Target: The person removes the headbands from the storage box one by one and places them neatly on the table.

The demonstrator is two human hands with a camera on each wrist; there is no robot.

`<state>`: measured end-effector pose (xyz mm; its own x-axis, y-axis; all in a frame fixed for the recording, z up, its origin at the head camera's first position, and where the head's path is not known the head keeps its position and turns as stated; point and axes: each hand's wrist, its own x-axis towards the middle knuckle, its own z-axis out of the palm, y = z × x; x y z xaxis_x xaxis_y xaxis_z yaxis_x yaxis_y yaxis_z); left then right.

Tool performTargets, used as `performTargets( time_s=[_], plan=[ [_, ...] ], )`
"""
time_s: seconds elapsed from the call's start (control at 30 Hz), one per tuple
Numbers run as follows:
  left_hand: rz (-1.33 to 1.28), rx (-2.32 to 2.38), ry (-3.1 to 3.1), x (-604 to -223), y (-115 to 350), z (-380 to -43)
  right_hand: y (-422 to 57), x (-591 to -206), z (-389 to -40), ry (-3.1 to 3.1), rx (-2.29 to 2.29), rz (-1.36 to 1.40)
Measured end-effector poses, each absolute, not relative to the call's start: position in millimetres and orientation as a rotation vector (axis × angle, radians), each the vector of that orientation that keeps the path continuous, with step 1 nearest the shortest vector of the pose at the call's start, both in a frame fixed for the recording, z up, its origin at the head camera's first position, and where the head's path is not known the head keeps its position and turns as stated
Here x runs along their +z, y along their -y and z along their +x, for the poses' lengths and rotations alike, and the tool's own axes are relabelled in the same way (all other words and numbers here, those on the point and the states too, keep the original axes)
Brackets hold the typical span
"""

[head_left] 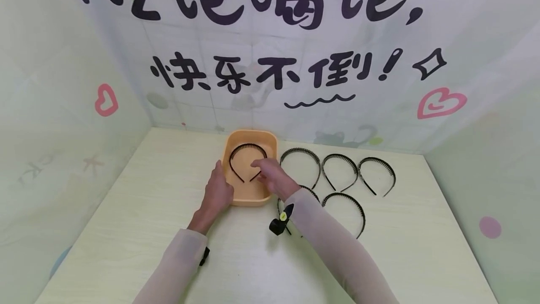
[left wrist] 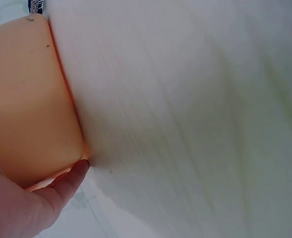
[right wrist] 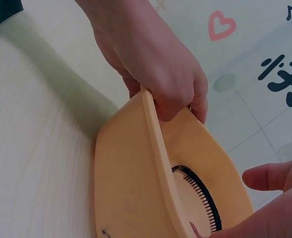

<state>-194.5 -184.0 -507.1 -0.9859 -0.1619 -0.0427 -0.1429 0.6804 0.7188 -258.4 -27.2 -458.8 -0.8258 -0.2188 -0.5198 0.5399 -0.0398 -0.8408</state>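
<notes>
An orange plastic bin (head_left: 249, 202) stands near the back wall. My left hand (head_left: 218, 188) grips its left side, fingers over the rim and pressed against the outside in the left wrist view. Inside lies a black toothed headband (head_left: 249, 145), its open ends toward me. My right hand (head_left: 276, 178) reaches over the bin's right rim, beside the headband's right arm. In the right wrist view, one finger (right wrist: 267, 177) of it stretches out apart from the rest, and the toothed band (right wrist: 204, 191) runs down toward the hand. The right hand's other fingers are largely hidden.
Several more black headbands lie to the right of the bin, such as the far right one (head_left: 392, 177) and a nearer one (head_left: 362, 212). My right forearm partly covers the nearer ones. A printed curtain (head_left: 253, 107) borders the table at the back and sides.
</notes>
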Motion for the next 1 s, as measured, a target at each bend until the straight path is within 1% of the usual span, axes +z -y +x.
performTargets(
  time_s=[1.0],
  plan=[
    [0.254,-1.197,2.839,-507.6,183.0,-195.4,29.0,-457.8,-266.4,-1.651,-2.034,0.378]
  ],
)
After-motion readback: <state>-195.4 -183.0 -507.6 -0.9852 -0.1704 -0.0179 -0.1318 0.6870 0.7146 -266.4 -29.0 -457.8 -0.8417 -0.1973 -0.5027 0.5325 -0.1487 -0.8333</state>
